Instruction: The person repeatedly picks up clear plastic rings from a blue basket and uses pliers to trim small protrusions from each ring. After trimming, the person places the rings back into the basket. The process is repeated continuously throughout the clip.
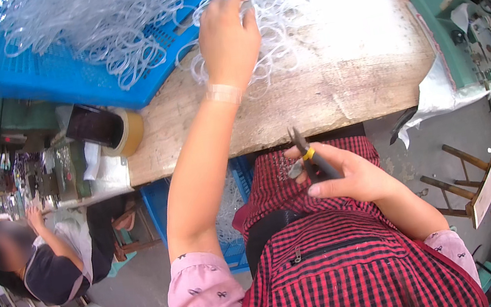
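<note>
My left hand (229, 41) reaches over a loose heap of clear plastic loops (277, 48) on the wooden table (313, 95). Its thumb and index finger are a little apart. The other fingertips are hidden, so whether they hold a loop does not show. Down at my lap, my right hand (349, 176) grips a pair of small nippers (318, 159) with dark handles and a yellow band. Their jaws point up towards the table edge, slightly parted. By the fingers of that hand is a small greyish piece (295, 170), too unclear to name.
A blue plastic crate (73, 81) full of clear loops stands at the upper left. Beside it is a roll of tape (132, 130). Another blue crate (233, 246) is under the table. A green machine (442, 5), a wooden stool (480, 194) and a seated person (52, 263) flank me.
</note>
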The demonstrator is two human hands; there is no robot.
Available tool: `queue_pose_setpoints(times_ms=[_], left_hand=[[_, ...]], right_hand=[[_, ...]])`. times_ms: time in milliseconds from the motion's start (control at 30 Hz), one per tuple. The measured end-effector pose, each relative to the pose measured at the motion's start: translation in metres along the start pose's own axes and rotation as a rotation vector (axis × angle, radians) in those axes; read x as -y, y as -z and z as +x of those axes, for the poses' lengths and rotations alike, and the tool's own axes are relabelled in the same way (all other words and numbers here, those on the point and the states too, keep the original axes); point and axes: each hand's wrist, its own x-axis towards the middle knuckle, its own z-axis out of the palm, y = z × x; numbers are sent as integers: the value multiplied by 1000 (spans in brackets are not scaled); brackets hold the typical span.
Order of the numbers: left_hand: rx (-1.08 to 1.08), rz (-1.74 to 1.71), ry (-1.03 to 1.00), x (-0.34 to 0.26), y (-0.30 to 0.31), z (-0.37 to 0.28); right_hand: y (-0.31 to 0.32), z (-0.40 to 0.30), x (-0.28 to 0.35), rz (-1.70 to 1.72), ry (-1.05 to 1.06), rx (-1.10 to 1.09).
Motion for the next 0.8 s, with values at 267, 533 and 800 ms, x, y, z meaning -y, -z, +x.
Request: queue_pose_setpoints(times_ms=[267, 533, 800], left_hand=[[376, 444, 320, 25, -51, 46], [-178, -379, 309, 77, 76, 22], [-328, -866, 551, 106, 84, -23]], right_hand=[[6, -14, -28, 407, -180, -196], [26, -7, -33, 11, -75, -367], [-5, 31, -9, -928, 380, -392]])
